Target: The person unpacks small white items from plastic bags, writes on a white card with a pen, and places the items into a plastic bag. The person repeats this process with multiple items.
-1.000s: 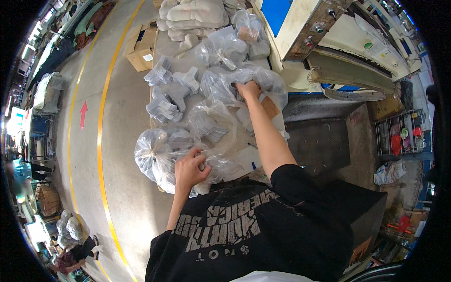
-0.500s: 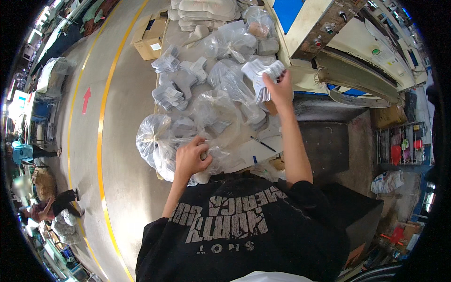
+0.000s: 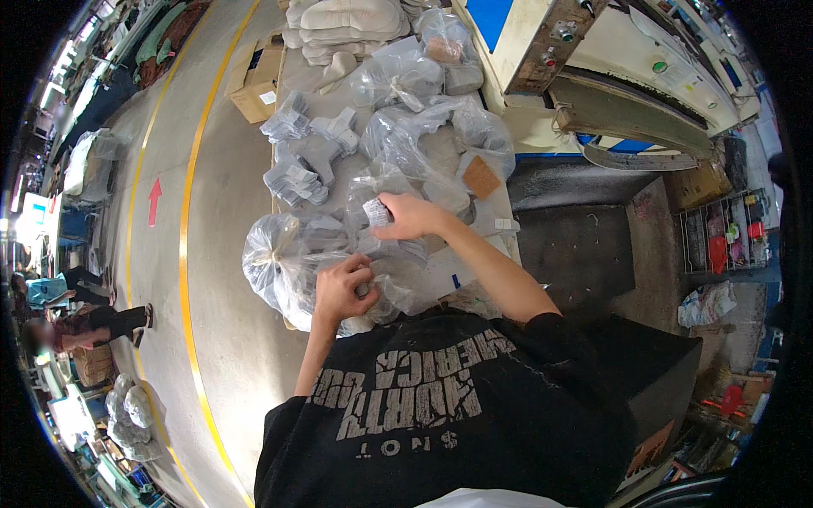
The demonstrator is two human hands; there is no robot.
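My left hand (image 3: 340,292) grips the clear plastic of a big bag (image 3: 292,262) full of grey pieces, at the near end of a table (image 3: 339,182). My right hand (image 3: 408,216) is closed on a small stack of grey pieces with a white tag (image 3: 375,211), held just above the bag's open mouth. The two hands are a short span apart over the same bag.
Several more clear bags of grey parts (image 3: 440,140) and loose grey stacks (image 3: 301,161) cover the table. Beige moulded pieces (image 3: 343,21) lie at the far end. A cardboard box (image 3: 258,89) is on the floor left. A machine (image 3: 627,76) stands right. A person (image 3: 80,326) crouches far left.
My right hand came back from the far right bag, carrying a grey stack toward me to the near bag. My left hand stayed on the near bag's plastic.
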